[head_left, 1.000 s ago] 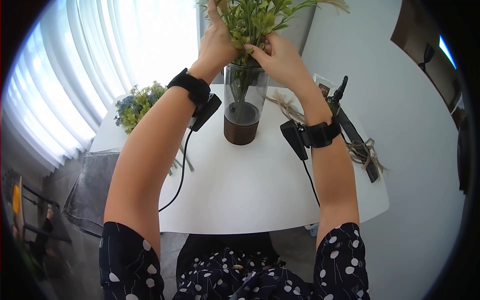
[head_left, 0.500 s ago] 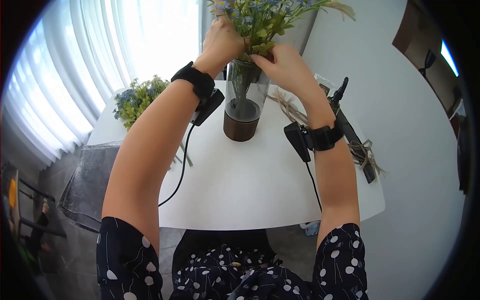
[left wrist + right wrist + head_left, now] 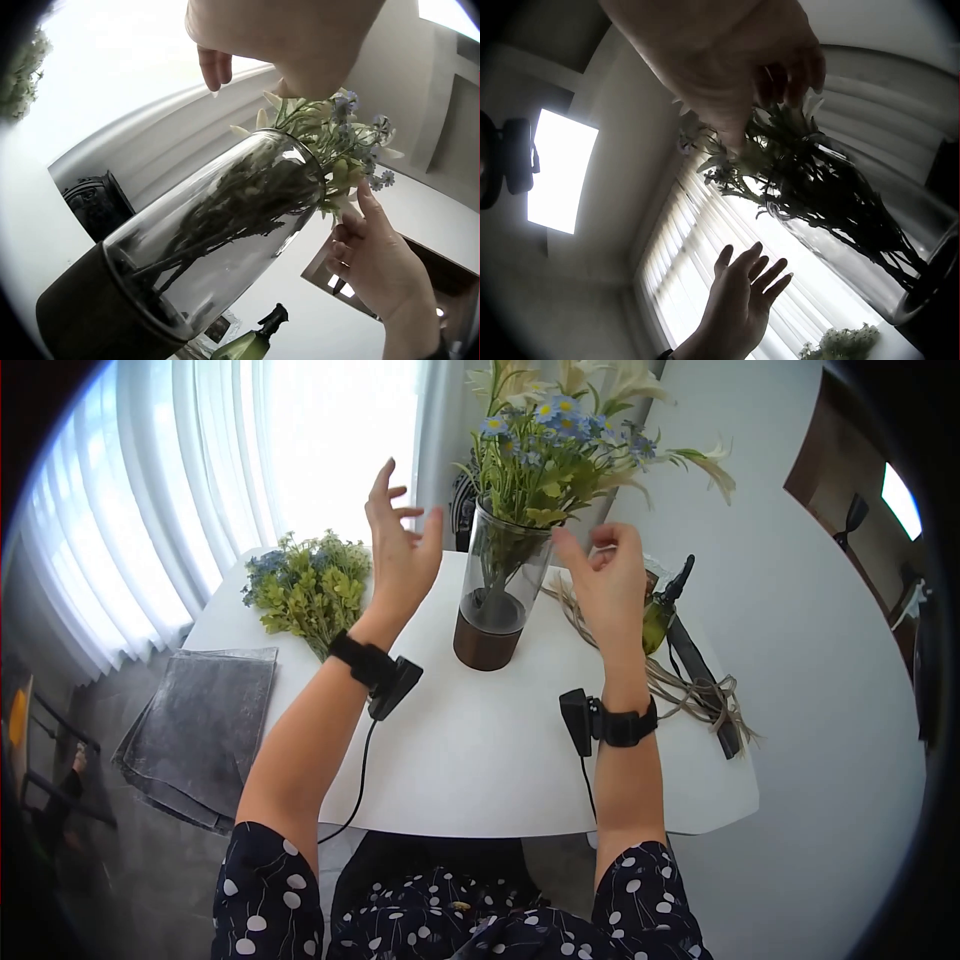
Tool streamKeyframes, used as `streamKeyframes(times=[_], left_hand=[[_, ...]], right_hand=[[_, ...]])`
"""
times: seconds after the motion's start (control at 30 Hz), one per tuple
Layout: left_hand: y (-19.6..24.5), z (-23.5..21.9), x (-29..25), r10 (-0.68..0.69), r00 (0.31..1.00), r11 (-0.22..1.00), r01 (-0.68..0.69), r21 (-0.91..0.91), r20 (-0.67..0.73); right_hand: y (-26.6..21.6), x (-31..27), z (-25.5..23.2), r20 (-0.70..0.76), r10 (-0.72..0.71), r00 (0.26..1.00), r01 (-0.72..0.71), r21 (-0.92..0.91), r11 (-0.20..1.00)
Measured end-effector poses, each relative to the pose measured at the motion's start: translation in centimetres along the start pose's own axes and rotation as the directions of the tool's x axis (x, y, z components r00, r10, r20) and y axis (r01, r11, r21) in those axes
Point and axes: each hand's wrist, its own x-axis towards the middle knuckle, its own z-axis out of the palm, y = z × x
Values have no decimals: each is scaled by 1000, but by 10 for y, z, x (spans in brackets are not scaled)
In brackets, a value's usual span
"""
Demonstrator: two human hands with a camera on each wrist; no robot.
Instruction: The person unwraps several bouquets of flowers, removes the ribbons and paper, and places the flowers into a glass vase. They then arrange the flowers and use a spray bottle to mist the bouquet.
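A tall clear glass vase [image 3: 490, 595] with a dark brown base stands on the white table, tilted in the head view. Out of it rises a bouquet [image 3: 560, 460] of blue daisy-like flowers, pale lilies and green leaves, its stems visible through the glass. Left of the vase my left hand [image 3: 405, 560] is raised in the air, fingers spread and holding nothing. My right hand [image 3: 610, 585] is at the right of the rim, fingers loosely bent. Its thumb tip lies close to the lower leaves, as the left wrist view also shows on that hand [image 3: 390, 270].
A second bunch of blue and green flowers [image 3: 315, 585] lies at the table's left. Dark grey sheets [image 3: 205, 720] overlap its left edge. On the right are a green spray bottle [image 3: 655, 625], dry straw-like strands [image 3: 680, 695] and a long black strip [image 3: 735, 740]. White curtains [image 3: 240, 460] hang behind.
Both hands have come away from the bouquet's stems, the left one outward to the left and down, the right one rightward and down. The bouquet now stands in the vase, more of it in view.
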Motion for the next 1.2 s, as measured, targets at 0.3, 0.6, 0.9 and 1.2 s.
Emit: streamKeyframes(times=[0.3, 0.6, 0.9, 1.2], left_hand=[[-113, -68, -91, -345, 939, 804, 296, 515, -1], [-110, -76, -100, -324, 946, 783, 281, 556, -21], [-92, -69, -104, -395, 916, 787, 300, 539, 68], [-94, -77, -103, -309, 951, 799, 259, 544, 2]], right_hand=[[-4, -69, 48, 492, -60, 869, -77, 254, 964], [24, -122, 123, 903, -86, 421, -119, 148, 982], [-2, -136, 132, 944, -16, 329, -37, 30, 999], [23, -144, 139, 879, 84, 470, -298, 69, 952]])
